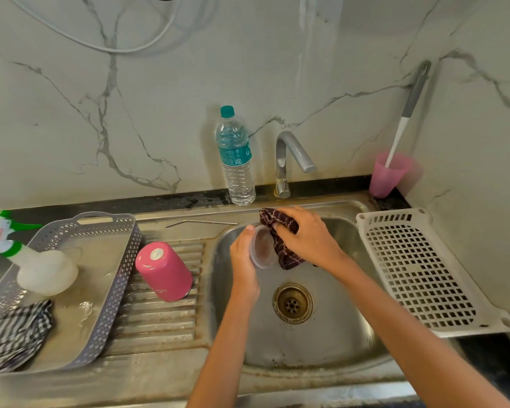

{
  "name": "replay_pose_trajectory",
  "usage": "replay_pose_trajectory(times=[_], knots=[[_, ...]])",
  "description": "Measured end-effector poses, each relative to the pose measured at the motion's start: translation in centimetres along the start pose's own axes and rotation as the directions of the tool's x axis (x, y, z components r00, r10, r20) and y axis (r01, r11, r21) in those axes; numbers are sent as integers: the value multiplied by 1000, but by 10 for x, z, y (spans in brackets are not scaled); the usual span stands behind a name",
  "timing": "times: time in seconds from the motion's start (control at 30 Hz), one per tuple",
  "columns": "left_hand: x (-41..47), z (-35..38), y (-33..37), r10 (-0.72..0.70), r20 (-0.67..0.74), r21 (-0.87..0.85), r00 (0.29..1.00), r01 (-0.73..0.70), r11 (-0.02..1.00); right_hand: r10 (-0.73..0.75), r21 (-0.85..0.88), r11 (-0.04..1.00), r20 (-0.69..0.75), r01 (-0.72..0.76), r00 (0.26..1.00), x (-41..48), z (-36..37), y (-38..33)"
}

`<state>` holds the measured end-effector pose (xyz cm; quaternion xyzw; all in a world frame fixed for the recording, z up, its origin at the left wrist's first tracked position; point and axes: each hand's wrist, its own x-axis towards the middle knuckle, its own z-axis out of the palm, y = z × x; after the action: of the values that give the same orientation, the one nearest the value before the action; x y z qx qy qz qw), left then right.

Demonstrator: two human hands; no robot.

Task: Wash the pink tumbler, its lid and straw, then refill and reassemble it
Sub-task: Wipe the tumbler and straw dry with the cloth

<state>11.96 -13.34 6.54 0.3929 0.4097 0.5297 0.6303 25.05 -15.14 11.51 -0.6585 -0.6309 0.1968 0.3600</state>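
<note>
We see a steel sink [330, 346] set in the tabletop, with a ribbed draining board on its left. A white slotted tray [424, 278] lies to the right of the basin, and a grey basket [112, 278] sits at the far left holding a spray bottle [39, 267] and a checked cloth [15, 334]. A water bottle [237, 160] stands upright beside the tap [289, 160]. The pink tumbler [164, 270] rests upside down and tilted on the draining board, apart from both hands. A pink cup [387, 176] in the back right corner holds a long-handled brush [407, 113]. Over the basin, our right hand [306, 240] has its fingers closed around a dark patterned cloth [280, 240], pressing it against the clear lid [262, 248]. Our left hand [243, 260] grips that lid by its edge, fingers curled round it. The metal straw [200, 223] lies flat on the sink's back ledge, behind the tumbler.
</note>
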Motion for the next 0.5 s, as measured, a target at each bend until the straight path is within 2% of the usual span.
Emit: replay_pose_trajectory(times=[0.1, 0.17, 0.27, 0.4, 0.5], knots=[[-2, 0, -1, -44, -62, -128, 997, 36, 991, 168, 96, 980, 51, -172, 985, 0, 6, 0], [-1, 0, 1, -65, -103, -207, 993, 43, 977, 279, 240, 926, 81, -291, 957, -5, 13, 0], [1, 2, 3, -52, -128, -266, 990, 16, 964, 374, 342, 859, 89, -381, 923, -10, 25, -3], [1, 5, -3, -46, -159, -181, 986, 17, 983, 517, 437, 723, 173, -535, 839, -9, 32, 1], [7, 3, -6, -6, -147, -9, 989, 5, 1000, 598, 474, 596, 277, -648, 752, -9, 33, 6]])
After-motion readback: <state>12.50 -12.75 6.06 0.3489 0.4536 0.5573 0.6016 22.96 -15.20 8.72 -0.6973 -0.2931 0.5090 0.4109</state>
